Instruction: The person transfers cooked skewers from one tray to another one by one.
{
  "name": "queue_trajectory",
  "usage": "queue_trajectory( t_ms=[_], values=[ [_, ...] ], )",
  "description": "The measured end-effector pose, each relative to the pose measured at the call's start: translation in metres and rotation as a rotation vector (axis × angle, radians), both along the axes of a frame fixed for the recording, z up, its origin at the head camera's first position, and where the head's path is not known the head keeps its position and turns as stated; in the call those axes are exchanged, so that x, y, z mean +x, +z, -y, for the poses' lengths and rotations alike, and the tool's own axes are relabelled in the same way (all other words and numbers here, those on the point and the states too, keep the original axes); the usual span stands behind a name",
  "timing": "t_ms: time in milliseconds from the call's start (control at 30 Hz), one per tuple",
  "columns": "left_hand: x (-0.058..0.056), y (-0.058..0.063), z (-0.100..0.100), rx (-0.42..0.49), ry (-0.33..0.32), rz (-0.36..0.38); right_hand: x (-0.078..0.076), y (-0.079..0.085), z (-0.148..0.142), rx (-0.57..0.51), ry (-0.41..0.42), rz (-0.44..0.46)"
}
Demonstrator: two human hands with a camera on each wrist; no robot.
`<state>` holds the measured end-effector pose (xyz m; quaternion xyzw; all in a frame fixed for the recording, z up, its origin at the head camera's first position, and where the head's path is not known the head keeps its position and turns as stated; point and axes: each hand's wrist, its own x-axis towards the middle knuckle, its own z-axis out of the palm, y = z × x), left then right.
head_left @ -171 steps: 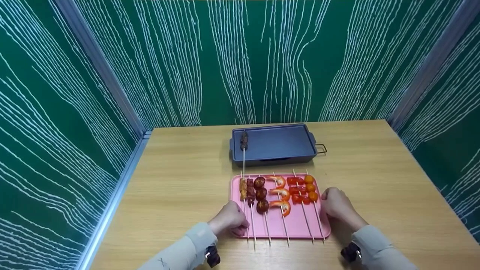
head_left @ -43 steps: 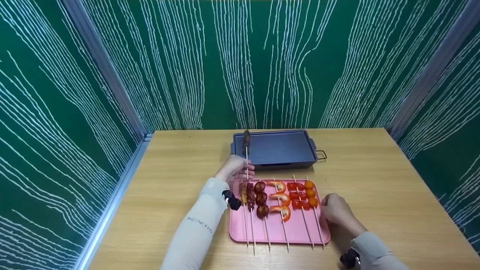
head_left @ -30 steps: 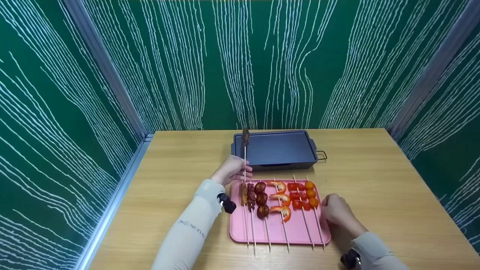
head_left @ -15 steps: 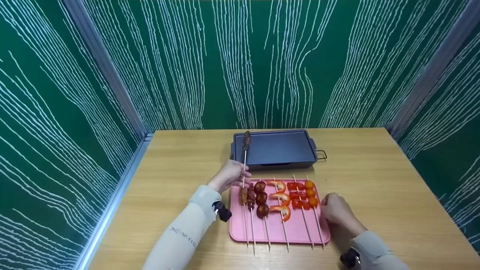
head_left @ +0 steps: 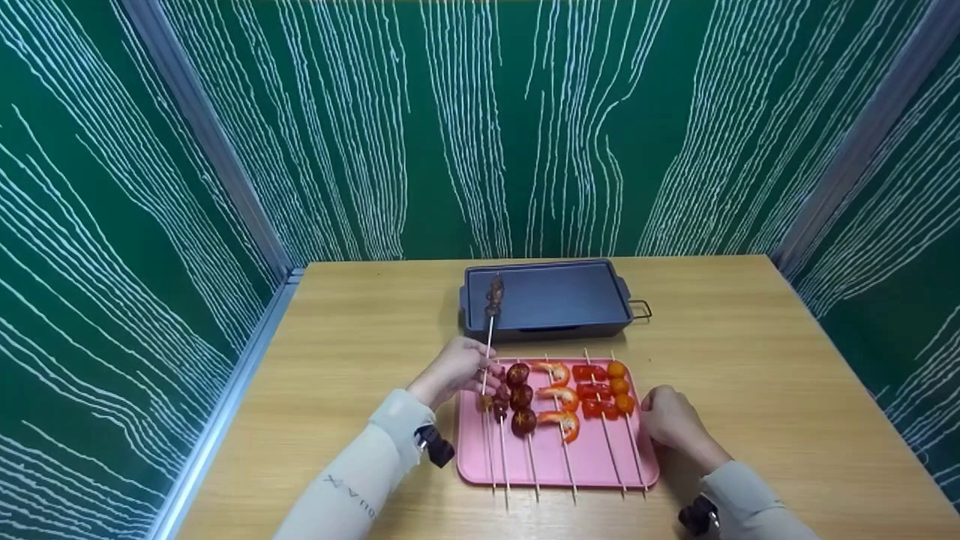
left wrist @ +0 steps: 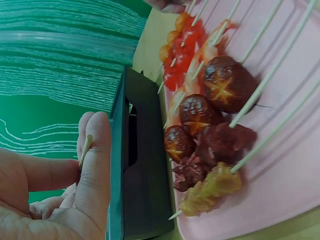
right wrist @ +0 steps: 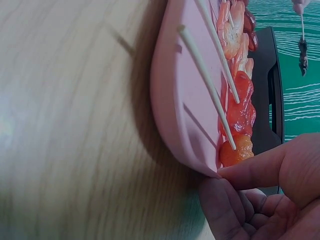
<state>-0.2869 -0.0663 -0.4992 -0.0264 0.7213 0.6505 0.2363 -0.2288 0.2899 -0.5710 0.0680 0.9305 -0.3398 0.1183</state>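
Note:
My left hand [head_left: 454,367] pinches the bare stick of a dark meat skewer [head_left: 495,295] between thumb and fingers. Its meat end points away, over the near left part of the black grill pan [head_left: 562,292]. In the left wrist view, the stick's blunt end [left wrist: 89,140] pokes out past the fingers. Below that hand lies the pink tray [head_left: 592,465], bearing several skewers side by side. At the tray's right rim, my right hand [head_left: 671,420] grips the edge with thumb and finger, seen closely in the right wrist view.
On the tray lie skewers of yellowish meat [left wrist: 212,192], red meat [head_left: 501,405], mushrooms [head_left: 523,397], shrimp [head_left: 559,397], red pieces [head_left: 596,390] and orange balls [head_left: 620,386]. Their sticks overhang the near rim. The pan has a wire handle [head_left: 641,309]. Green walls enclose the wooden table [head_left: 337,337].
My left hand left the tray's left edge and took the dark meat skewer, which lay on the pan. It has since drawn the skewer back toward me, over the tray. My right hand stayed put.

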Motion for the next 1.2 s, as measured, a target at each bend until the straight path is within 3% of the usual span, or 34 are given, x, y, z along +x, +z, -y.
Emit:
queue_trajectory(
  t_ms=[633, 1200],
  values=[
    [0.035, -0.012, 0.022, -0.015, -0.007, 0.016, -0.001, 0.002, 0.001, -0.012, -0.022, 0.058],
    [0.073, -0.022, 0.048, -0.127, -0.016, 0.049, -0.001, 0.002, 0.0, -0.028, -0.026, 0.076]
  ],
)
